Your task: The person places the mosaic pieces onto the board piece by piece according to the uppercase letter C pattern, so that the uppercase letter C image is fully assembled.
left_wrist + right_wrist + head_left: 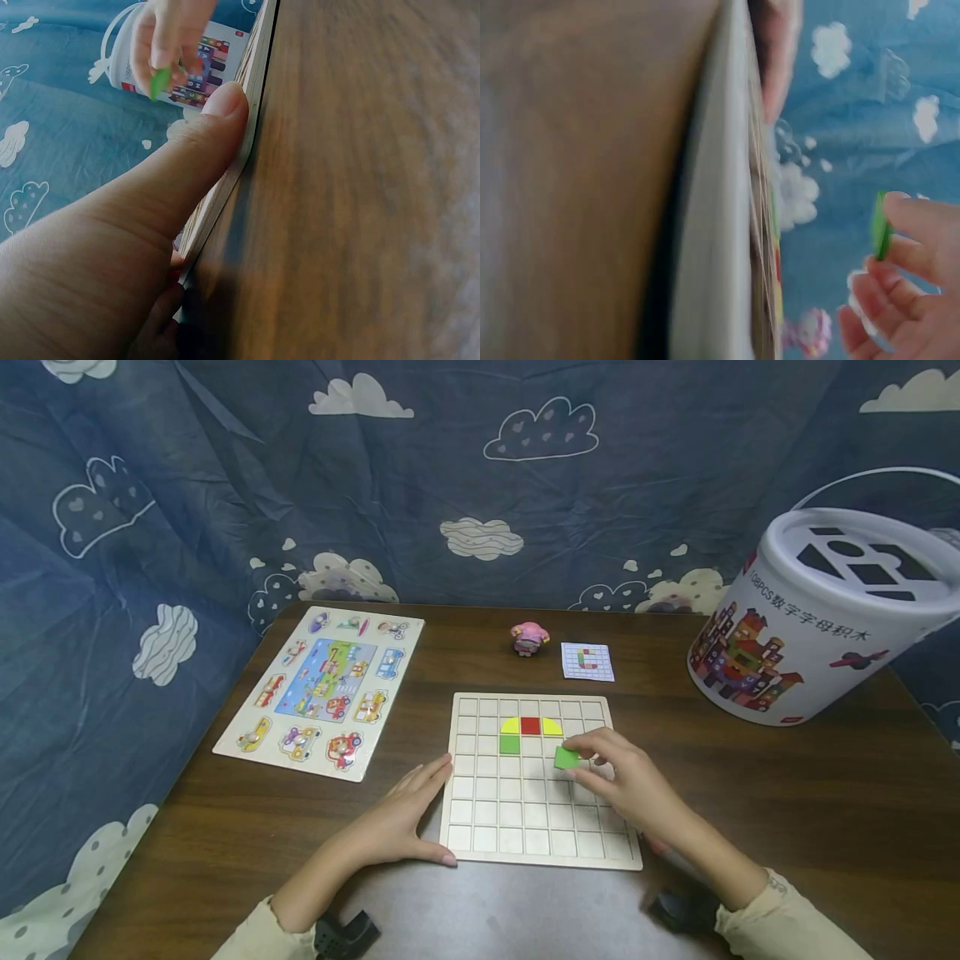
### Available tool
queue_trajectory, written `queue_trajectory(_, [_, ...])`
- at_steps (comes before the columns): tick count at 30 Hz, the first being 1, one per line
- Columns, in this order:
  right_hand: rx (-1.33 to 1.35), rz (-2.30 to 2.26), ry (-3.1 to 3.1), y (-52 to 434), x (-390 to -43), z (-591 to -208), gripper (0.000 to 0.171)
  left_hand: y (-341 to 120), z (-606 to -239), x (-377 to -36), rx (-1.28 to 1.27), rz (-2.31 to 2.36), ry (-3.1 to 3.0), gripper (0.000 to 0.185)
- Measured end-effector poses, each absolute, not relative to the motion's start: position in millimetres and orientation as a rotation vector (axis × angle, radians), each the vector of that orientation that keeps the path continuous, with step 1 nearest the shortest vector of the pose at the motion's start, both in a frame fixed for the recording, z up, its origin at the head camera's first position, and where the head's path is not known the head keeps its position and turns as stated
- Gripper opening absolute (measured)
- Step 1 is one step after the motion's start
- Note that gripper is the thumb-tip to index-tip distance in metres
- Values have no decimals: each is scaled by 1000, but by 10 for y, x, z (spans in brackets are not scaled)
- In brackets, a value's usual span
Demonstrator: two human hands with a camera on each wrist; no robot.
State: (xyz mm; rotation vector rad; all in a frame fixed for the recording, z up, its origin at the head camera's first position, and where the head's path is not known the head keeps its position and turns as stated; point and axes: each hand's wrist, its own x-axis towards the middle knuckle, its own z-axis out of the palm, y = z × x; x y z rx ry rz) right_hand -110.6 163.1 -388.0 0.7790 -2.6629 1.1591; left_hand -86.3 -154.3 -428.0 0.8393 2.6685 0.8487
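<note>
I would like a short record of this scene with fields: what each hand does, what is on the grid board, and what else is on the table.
left hand: rests against the left edge of the grid board
right hand: pinches a green square tile over the board
tiles on board: yellow quarter, red square, yellow quarter, green square
also on table: pattern card, pink figure, vehicle puzzle, white bucket

Piece in hand: small flat green square wooden tile (566, 757), pinched in the right hand's (626, 785) fingertips, tilted, over the board's right-centre cells.
Board: pale square wooden grid tray (525, 814), flat on the table; left hand (401, 818) resting against its left edge.
Placed pieces: yellow quarter-round tile (511, 726), red square tile (530, 725), second yellow quarter-round tile (552, 727), second green square tile (510, 744).
</note>
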Motion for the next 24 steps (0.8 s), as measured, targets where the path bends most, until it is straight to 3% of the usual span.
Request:
queue_trajectory(12, [770, 1149, -2829, 1246, -1249, -4158, 25, -1541, -4276, -858, 832, 855, 2662, 117])
queue_trajectory(24, [755, 935, -2858, 1084, -1297, -4204, 28, -1545, -4291, -861, 813, 864, 2649, 116])
